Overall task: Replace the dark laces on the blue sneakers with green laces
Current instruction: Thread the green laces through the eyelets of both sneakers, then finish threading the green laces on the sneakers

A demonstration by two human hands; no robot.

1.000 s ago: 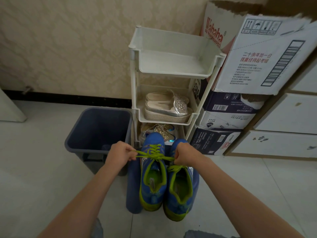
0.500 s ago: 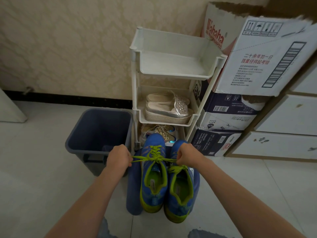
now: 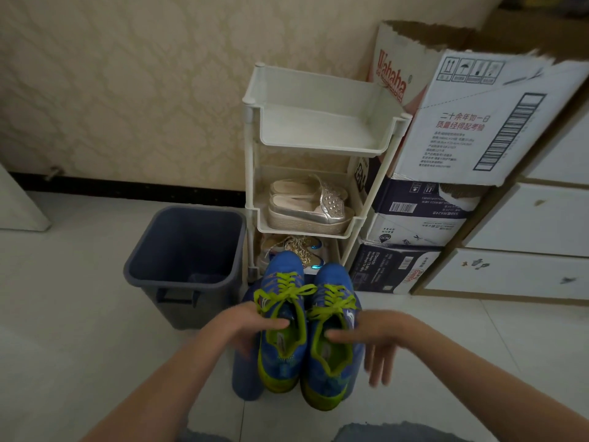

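Down by the white rack (image 3: 251, 193), the blue sneakers (image 3: 283, 362) are sitting side by side on a blue support (image 3: 243, 374) on the floor (image 3: 79, 314). Their toes are pointing at the rack, and green laces (image 3: 287, 290) are running up both fronts. Both hands are lying open: the left hand (image 3: 242, 327) is reaching straight fingers across the left shoe's collar, while the right hand (image 3: 382, 333) is spreading blurred fingers just beside the right shoe. A grey bin (image 3: 159, 266) is standing to the left.

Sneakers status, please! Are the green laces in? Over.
Both open: left hand and right hand flank the blue sneakers. Green laces threaded on both shoes. Nothing in the way.
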